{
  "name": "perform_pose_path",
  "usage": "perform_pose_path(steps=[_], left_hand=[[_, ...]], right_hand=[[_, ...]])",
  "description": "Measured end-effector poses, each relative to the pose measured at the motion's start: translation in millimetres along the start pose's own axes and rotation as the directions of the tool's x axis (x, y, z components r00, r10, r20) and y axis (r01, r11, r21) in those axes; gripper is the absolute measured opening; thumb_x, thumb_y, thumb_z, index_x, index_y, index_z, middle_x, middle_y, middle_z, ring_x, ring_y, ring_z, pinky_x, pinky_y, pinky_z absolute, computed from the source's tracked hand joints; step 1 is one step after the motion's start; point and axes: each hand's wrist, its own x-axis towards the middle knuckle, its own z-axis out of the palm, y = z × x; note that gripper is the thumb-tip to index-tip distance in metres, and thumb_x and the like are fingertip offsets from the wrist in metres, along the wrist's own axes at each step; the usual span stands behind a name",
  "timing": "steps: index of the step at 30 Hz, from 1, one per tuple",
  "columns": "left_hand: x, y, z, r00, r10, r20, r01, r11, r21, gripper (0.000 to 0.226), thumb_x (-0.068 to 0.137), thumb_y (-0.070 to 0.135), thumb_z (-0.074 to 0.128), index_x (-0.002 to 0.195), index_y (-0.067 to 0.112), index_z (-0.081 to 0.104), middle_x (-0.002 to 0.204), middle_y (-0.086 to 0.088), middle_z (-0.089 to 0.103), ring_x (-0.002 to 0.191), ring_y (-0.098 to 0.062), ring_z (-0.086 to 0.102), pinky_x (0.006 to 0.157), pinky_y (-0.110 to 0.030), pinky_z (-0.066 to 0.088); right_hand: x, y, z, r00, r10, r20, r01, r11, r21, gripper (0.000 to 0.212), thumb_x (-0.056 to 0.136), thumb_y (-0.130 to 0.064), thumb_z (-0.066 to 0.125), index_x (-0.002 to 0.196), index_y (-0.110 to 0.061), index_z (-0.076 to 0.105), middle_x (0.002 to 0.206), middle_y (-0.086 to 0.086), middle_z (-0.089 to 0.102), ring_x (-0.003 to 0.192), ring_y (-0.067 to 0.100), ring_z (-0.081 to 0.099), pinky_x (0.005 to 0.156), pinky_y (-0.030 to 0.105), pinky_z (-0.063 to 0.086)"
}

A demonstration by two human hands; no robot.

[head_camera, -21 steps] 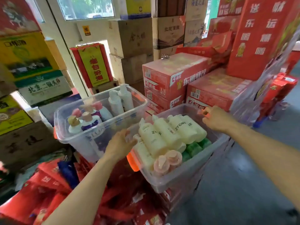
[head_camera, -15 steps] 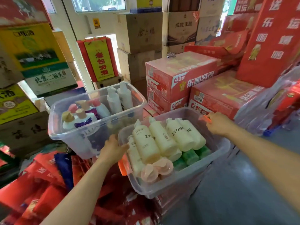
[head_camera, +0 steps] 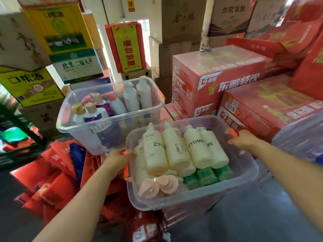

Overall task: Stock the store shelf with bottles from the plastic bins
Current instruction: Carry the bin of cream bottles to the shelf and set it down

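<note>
A clear near bin (head_camera: 248,173) sits at centre, gripped at both ends: the left hand (head_camera: 117,158) curls over its nine o'clock rim by an orange latch (head_camera: 125,169), the right hand (head_camera: 243,139) holds the two o'clock corner. Inside lie cream bottles (head_camera: 155,151) marked ZYOME, green bottles (head_camera: 206,176) at five o'clock of them and pink caps (head_camera: 158,186) at the front. A far bin (head_camera: 87,132), at eleven o'clock and just beside, holds upright pump bottles (head_camera: 130,99). Red cartons (head_camera: 218,74) stack at one o'clock, yellow boxes (head_camera: 57,27) at ten o'clock.
</note>
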Motion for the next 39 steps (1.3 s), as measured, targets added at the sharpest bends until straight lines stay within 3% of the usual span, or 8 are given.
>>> perform_pose_path(steps=[3,10,14,17,27,32,36,39], left_hand=[[2,0,3,0.998,-0.059,0.026,0.061,0.995,-0.081,0.030,0.089,0.031,0.066,0.105,0.006,0.066,0.083,-0.009,0.069,0.066,-0.017,0.066,0.048,-0.023,0.051],[3,4,10,0.972,-0.189,0.137,0.218,0.946,-0.242,0.042,0.091,0.033,0.060,0.123,0.007,0.055,0.105,-0.015,0.068,0.091,-0.033,0.068,0.079,-0.052,0.057],[7,3,10,0.970,-0.195,0.144,0.220,0.958,-0.184,0.047,0.092,0.037,0.057,0.129,0.009,0.049,0.107,-0.011,0.066,0.092,-0.029,0.066,0.079,-0.046,0.058],[11,-1,12,0.979,-0.174,0.105,0.188,0.972,-0.140,0.052,0.092,0.039,0.058,0.133,0.008,0.047,0.112,-0.009,0.063,0.096,-0.027,0.062,0.086,-0.043,0.054],[31,-17,-8,0.980,-0.085,0.178,0.098,0.993,-0.070,0.024,0.091,0.037,0.063,0.095,0.015,0.055,0.087,-0.008,0.065,0.077,-0.023,0.063,0.056,-0.032,0.046],[44,-14,-29,0.960,-0.020,0.280,0.010,0.999,0.039,0.036,0.092,0.038,0.061,0.111,0.009,0.057,0.098,-0.012,0.066,0.086,-0.028,0.064,0.071,-0.037,0.052],[51,-9,-39,0.931,0.026,0.363,-0.090,0.983,0.159,0.041,0.089,0.044,0.062,0.111,0.009,0.057,0.091,-0.009,0.065,0.081,-0.024,0.063,0.064,-0.034,0.051],[53,-8,-44,0.896,0.069,0.439,-0.176,0.962,0.209,0.045,0.089,0.045,0.060,0.113,0.007,0.058,0.101,-0.012,0.066,0.092,-0.030,0.065,0.085,-0.042,0.055]], right_hand=[[9,2,7,0.999,0.038,0.025,-0.038,0.999,-0.007,0.044,0.088,-0.016,0.069,0.122,0.007,0.053,0.094,0.017,0.054,0.081,0.031,0.055,0.050,0.029,0.042],[27,7,14,0.994,0.106,-0.029,-0.102,0.989,0.103,0.037,0.091,-0.014,0.065,0.117,0.009,0.052,0.083,0.019,0.053,0.073,0.034,0.055,0.057,0.036,0.047],[31,10,14,0.993,0.092,-0.069,-0.083,0.988,0.132,0.036,0.090,-0.019,0.067,0.112,0.007,0.055,0.090,0.023,0.059,0.083,0.039,0.061,0.067,0.042,0.053],[27,13,15,0.993,0.096,-0.073,-0.084,0.984,0.156,0.031,0.088,-0.021,0.069,0.104,0.003,0.057,0.084,0.020,0.060,0.082,0.039,0.062,0.071,0.044,0.055],[-30,11,24,0.977,0.169,-0.132,-0.139,0.967,0.213,0.025,0.083,-0.020,0.072,0.092,-0.004,0.057,0.090,0.018,0.062,0.079,0.035,0.064,0.061,0.042,0.058],[-98,18,48,0.951,0.283,-0.126,-0.239,0.928,0.284,0.025,0.085,-0.015,0.070,0.098,-0.002,0.054,0.077,0.017,0.052,0.061,0.028,0.053,0.048,0.029,0.041],[-156,33,83,0.891,0.418,-0.180,-0.342,0.876,0.341,0.024,0.085,-0.010,0.067,0.071,-0.004,0.049,0.060,0.014,0.047,0.050,0.026,0.047,0.043,0.025,0.035],[-193,49,117,0.831,0.508,-0.227,-0.386,0.820,0.422,0.027,0.085,-0.009,0.066,0.068,-0.012,0.045,0.063,0.012,0.046,0.053,0.026,0.047,0.044,0.026,0.037]])
